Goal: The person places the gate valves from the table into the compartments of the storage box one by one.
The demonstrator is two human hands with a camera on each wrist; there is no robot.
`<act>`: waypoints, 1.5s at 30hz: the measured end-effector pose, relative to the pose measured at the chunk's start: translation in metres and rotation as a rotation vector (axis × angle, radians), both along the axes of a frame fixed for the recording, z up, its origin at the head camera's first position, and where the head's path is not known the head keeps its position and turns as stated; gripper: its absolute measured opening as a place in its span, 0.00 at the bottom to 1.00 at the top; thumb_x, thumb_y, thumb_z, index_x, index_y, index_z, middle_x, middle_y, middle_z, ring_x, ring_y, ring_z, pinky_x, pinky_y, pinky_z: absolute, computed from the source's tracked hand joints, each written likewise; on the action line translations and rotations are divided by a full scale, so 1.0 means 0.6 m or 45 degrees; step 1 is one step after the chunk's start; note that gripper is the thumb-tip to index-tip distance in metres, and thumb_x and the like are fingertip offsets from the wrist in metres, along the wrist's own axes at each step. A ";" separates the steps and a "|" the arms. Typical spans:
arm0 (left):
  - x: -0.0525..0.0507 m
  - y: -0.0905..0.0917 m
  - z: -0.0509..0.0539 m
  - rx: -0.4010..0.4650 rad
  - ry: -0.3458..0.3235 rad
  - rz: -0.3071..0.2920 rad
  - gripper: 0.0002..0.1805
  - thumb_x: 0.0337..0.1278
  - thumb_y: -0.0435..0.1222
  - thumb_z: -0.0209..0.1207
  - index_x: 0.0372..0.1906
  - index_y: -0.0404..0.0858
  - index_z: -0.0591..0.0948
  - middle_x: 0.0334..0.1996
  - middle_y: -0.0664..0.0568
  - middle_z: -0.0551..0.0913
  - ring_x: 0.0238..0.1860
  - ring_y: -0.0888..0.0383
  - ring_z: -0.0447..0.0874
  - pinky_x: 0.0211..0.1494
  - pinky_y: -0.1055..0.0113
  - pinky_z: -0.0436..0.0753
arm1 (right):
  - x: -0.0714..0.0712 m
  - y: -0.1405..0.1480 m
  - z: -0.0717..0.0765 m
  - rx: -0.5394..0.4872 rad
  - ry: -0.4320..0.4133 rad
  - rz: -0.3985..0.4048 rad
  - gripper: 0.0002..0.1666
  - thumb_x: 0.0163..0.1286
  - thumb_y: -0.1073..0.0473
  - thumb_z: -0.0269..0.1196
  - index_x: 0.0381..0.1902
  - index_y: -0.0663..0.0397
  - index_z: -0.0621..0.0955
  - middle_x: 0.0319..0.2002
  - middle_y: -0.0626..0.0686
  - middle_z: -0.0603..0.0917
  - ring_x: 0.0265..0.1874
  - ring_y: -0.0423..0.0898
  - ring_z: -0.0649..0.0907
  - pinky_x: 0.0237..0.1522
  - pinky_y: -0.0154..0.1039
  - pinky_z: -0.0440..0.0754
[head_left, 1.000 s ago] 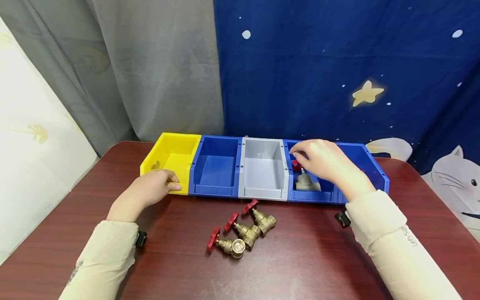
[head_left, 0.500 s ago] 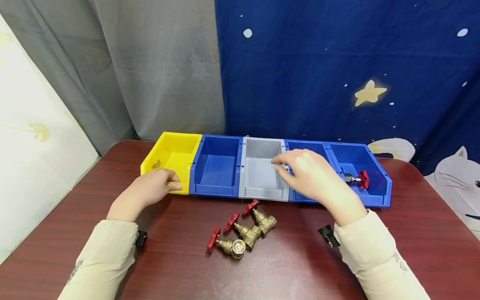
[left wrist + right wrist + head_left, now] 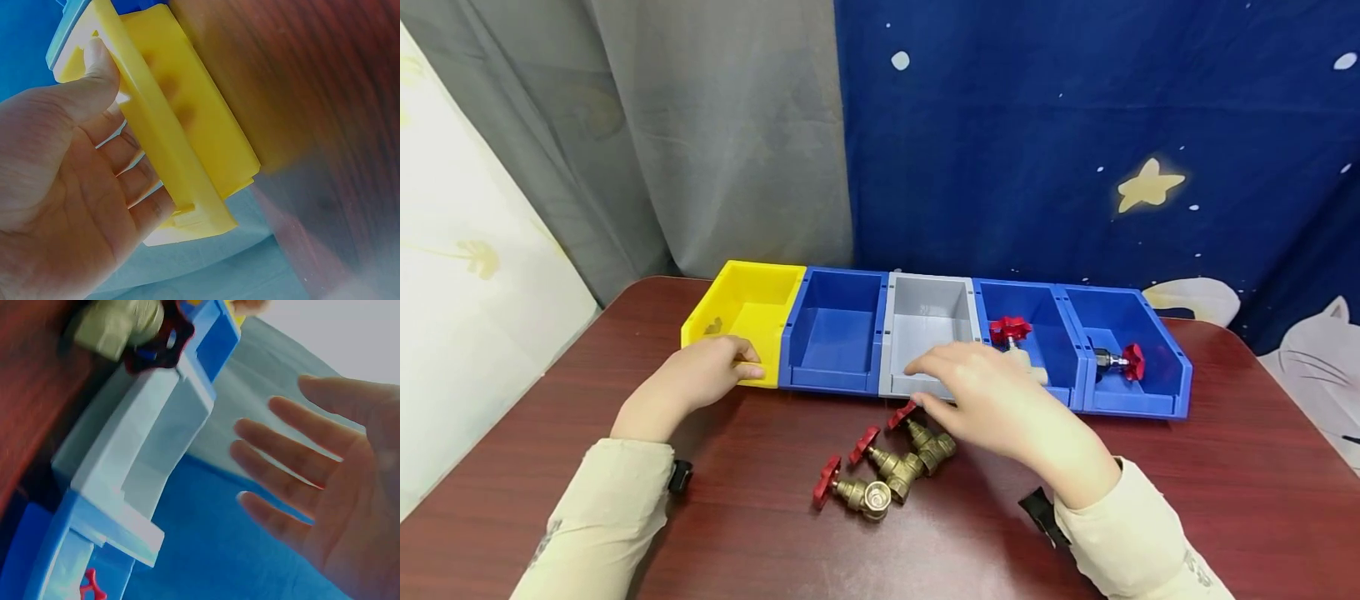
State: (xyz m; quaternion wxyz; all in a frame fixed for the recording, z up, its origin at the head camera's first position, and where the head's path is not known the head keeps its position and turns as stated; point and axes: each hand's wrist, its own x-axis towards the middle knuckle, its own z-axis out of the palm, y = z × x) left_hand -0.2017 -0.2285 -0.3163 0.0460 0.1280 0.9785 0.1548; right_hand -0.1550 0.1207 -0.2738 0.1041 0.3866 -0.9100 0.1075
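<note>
The left hand point(image 3: 688, 385) grips the front edge of the yellow bin point(image 3: 758, 327); the left wrist view shows its thumb and fingers around the yellow wall point(image 3: 156, 112). The right hand point(image 3: 1000, 408) is above the front of the grey bin point(image 3: 925, 385), its fingers spread and holding nothing, close to the red handwheel of the rearmost brass valve point(image 3: 934, 448). Two more brass valves, a middle one point(image 3: 898, 468) and a front one point(image 3: 859, 493), lie beside it on the table. In the right wrist view the right hand point(image 3: 337, 469) is empty.
A blue bin point(image 3: 837, 342) stands between the yellow and grey bins. Right of the grey bin, one blue bin point(image 3: 1051, 317) holds a light valve with a red handwheel point(image 3: 1011, 329). The far right bin point(image 3: 1150, 407) holds a dark metal valve point(image 3: 1112, 360). Curtains hang behind the table point(image 3: 760, 533).
The right hand has moved left and toward the front, from above the light valve's bin to near the rearmost brass valve. The left hand has stayed on the yellow bin.
</note>
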 end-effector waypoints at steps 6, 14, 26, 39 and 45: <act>0.005 -0.009 0.004 -0.002 0.014 0.004 0.12 0.64 0.43 0.63 0.37 0.36 0.83 0.30 0.51 0.81 0.37 0.50 0.77 0.47 0.47 0.78 | 0.004 -0.014 -0.006 0.104 -0.086 0.014 0.22 0.65 0.55 0.68 0.55 0.54 0.82 0.52 0.50 0.84 0.54 0.50 0.81 0.59 0.50 0.75; 0.007 -0.008 0.004 -0.008 0.009 0.024 0.12 0.64 0.43 0.63 0.37 0.36 0.83 0.30 0.50 0.80 0.36 0.50 0.76 0.45 0.49 0.77 | 0.009 -0.026 -0.014 0.161 -0.112 0.083 0.25 0.61 0.53 0.72 0.55 0.54 0.81 0.52 0.50 0.83 0.55 0.51 0.80 0.61 0.51 0.73; 0.002 0.000 0.001 -0.001 0.003 0.011 0.11 0.64 0.42 0.63 0.38 0.37 0.83 0.30 0.51 0.80 0.36 0.50 0.76 0.46 0.50 0.77 | 0.019 -0.022 -0.032 0.220 -0.210 0.068 0.35 0.47 0.66 0.76 0.56 0.55 0.80 0.53 0.51 0.81 0.56 0.52 0.78 0.59 0.52 0.74; 0.000 0.002 -0.002 -0.009 0.006 0.008 0.12 0.64 0.42 0.63 0.38 0.36 0.83 0.29 0.51 0.80 0.36 0.50 0.76 0.45 0.50 0.77 | 0.022 -0.030 -0.050 0.329 -0.151 0.087 0.43 0.39 0.65 0.80 0.57 0.53 0.78 0.54 0.51 0.77 0.54 0.52 0.77 0.58 0.50 0.75; -0.001 0.002 -0.004 -0.016 -0.004 0.014 0.12 0.64 0.42 0.63 0.38 0.36 0.83 0.30 0.50 0.80 0.36 0.50 0.76 0.46 0.50 0.77 | 0.029 -0.037 -0.064 0.376 -0.033 0.099 0.41 0.38 0.67 0.78 0.55 0.54 0.79 0.53 0.52 0.77 0.52 0.51 0.77 0.57 0.47 0.76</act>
